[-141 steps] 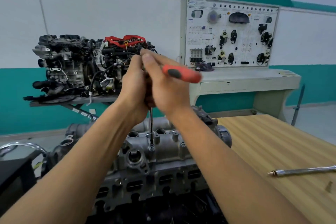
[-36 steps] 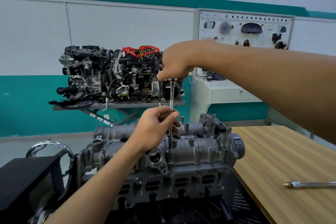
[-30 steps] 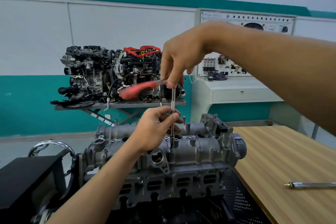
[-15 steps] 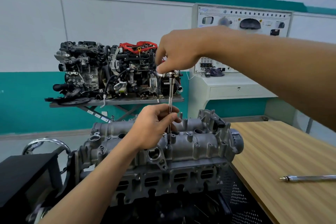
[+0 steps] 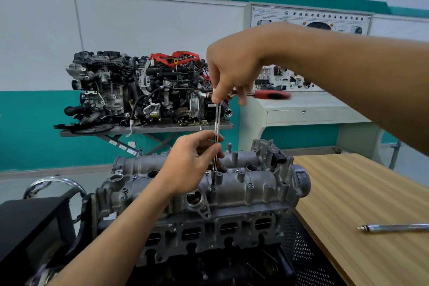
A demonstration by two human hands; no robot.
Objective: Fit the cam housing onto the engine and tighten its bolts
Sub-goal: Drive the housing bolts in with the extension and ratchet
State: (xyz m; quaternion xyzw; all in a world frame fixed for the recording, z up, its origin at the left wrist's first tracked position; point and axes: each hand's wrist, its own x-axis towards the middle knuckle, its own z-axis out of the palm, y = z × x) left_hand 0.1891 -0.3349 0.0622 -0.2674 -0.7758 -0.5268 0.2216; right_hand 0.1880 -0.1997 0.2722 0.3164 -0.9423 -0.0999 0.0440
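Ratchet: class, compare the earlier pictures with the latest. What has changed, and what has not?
The left hand left the red-handled ratchet to pinch the extension bar. The right hand swung the ratchet's handle from left round to right. The bar stays on the same cam housing bolt; the metal rod lies unmoved on the table.

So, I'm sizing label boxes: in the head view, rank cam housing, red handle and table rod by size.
1. cam housing
2. rod, though the frame edge cuts it
3. red handle, blurred, so unsure
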